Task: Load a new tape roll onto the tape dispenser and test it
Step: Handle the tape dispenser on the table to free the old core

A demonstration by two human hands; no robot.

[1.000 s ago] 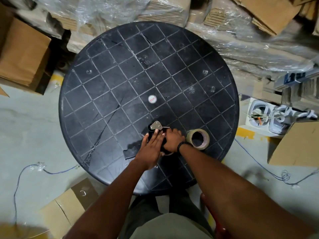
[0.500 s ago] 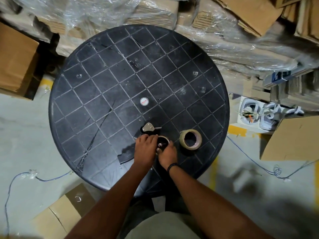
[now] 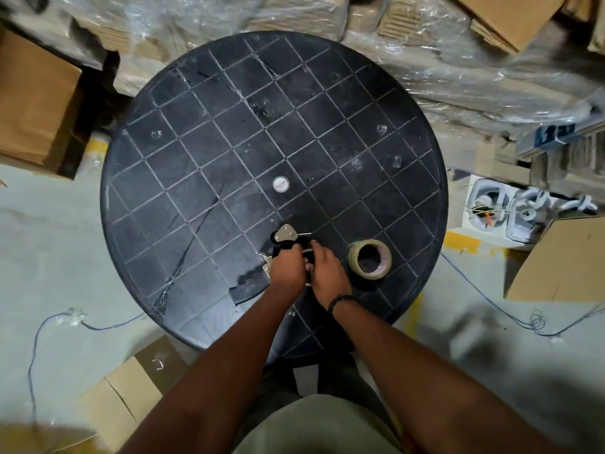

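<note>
A black and metal tape dispenser (image 3: 285,236) lies on the round black table (image 3: 229,152), near its front edge. My left hand (image 3: 288,268) is closed over the dispenser's body. My right hand (image 3: 329,273) touches it from the right, fingers curled around a ring-shaped part between the two hands that is mostly hidden. A roll of clear-brown tape (image 3: 370,259) lies flat on the table just right of my right hand, untouched.
Cardboard boxes (image 3: 36,103) and plastic-wrapped stacks (image 3: 458,73) crowd the far side of the table. A flattened box (image 3: 131,388) lies on the floor at the lower left, another box (image 3: 563,260) at the right. Thin cables (image 3: 484,296) trail over the concrete floor.
Both hands stay on the dispenser. The right hand has shifted its grip slightly beside the left. The camera has moved, so the table sits more to the right in view.
</note>
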